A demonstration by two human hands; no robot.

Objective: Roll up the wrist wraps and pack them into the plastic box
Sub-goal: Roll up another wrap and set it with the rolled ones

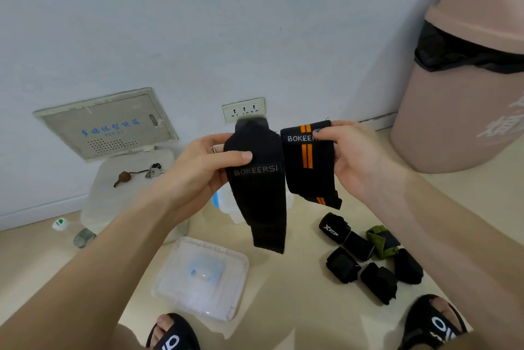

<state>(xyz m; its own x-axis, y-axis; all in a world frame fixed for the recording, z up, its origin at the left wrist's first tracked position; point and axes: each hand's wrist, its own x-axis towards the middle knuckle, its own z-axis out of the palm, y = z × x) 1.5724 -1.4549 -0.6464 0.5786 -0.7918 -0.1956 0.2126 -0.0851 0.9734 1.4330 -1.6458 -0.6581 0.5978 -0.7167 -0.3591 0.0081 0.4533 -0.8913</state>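
A limp black woven wrap [256, 188] is pinched by the left hand [204, 168]; beside it, an orange-striped wrap [310, 162] is gripped by the right hand [357, 156].

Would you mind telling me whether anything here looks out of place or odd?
Mostly tidy. The wall panel sits tilted rather than square, though the wide lens may exaggerate that. A small bottle lies on its side on the floor, left of the box lid.

Plain black wrap [256, 196], black wrap with orange stripes [309, 162], pink bin [459, 111].
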